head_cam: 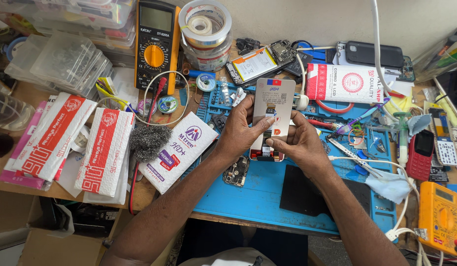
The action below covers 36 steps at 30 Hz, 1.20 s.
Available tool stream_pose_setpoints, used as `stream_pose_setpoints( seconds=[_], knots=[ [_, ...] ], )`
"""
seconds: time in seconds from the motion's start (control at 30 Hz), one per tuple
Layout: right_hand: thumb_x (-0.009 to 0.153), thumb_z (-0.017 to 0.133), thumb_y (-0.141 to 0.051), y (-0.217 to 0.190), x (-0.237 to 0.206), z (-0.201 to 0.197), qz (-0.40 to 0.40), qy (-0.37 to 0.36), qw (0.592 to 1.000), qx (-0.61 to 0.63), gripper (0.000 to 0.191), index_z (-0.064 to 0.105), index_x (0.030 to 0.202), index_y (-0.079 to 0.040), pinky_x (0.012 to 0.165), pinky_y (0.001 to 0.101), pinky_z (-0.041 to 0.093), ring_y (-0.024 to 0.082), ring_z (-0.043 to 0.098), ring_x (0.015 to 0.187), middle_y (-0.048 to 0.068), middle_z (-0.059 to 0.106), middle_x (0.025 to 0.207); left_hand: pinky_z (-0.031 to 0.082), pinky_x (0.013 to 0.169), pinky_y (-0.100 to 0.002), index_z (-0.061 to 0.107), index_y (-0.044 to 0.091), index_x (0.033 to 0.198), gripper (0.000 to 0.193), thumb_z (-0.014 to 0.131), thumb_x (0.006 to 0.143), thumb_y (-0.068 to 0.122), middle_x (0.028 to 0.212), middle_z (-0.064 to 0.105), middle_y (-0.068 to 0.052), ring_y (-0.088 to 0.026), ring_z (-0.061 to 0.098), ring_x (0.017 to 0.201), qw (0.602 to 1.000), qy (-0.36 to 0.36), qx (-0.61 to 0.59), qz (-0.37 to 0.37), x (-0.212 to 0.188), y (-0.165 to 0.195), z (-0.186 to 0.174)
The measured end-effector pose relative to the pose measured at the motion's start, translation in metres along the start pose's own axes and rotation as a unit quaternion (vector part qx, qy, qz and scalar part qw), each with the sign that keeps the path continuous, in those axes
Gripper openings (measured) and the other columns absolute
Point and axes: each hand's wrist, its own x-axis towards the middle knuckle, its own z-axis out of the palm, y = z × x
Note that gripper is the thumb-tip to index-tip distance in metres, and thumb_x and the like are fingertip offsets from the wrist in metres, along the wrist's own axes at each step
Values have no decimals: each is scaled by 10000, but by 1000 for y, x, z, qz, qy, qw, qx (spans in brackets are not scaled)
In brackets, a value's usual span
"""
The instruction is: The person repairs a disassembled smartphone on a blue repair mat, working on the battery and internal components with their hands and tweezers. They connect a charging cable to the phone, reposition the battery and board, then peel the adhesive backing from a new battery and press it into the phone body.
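Cluttered with tools and parts, the workbench carries a blue mat (pixel 258 197) under both hands. Between them, held upright above the mat, is a phone screen panel (pixel 273 106), its back toward the camera. The left hand (pixel 238 130) is closed on the panel's left edge, thumb lying across the ribbon cable (pixel 271 118); the right hand (pixel 297 140) is closed on the lower right edge, fingertips near the connector. Judging by this, light thumb pressure and gripping only the edges would spare the cable. Left of the left hand lies a white packet (pixel 177 150); right of the right hand, a red phone (pixel 422 153).
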Motion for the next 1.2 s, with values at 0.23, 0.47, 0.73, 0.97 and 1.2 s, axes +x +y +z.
stream_pose_setpoints(
  seconds=[0.23,0.47,0.73,0.97,1.2],
  knots=[
    [815,763,-60,1,0,0,-3,-5,1000,0,668,427,1391,-10,737,350,682,192,776,926,162,770,953,628,979,-409,549,19,1259,403,728,933,172,1166,735,-195,-233,732,1140,1000,1,-1,-2,-1,0,-1],
    [810,768,-63,0,1,0,8,-5,1000,-1,680,426,1395,-9,656,337,663,187,773,866,170,767,919,626,977,-410,548,19,1266,403,725,934,165,1165,738,-197,-233,736,1130,1000,3,-3,-7,-1,1,0],
    [807,776,-76,-4,1,2,11,-3,1000,-2,690,423,1397,-15,670,322,662,175,777,887,155,776,933,627,979,-415,543,13,1281,424,723,937,183,1169,735,-208,-244,738,1128,1000,3,-1,-6,1,0,-1],
    [802,777,-77,-4,1,1,14,0,1000,-11,693,428,1399,-21,672,329,662,183,778,895,160,779,929,624,978,-416,535,17,1298,437,717,933,174,1176,731,-208,-249,733,1139,1000,5,4,-13,1,0,-1],
    [806,772,-78,-5,0,1,17,0,1000,-10,685,428,1396,-24,704,345,670,179,780,906,159,778,925,621,982,-419,539,20,1289,434,719,928,180,1172,730,-201,-242,732,1138,1000,5,1,-21,0,3,0]
  ],
)
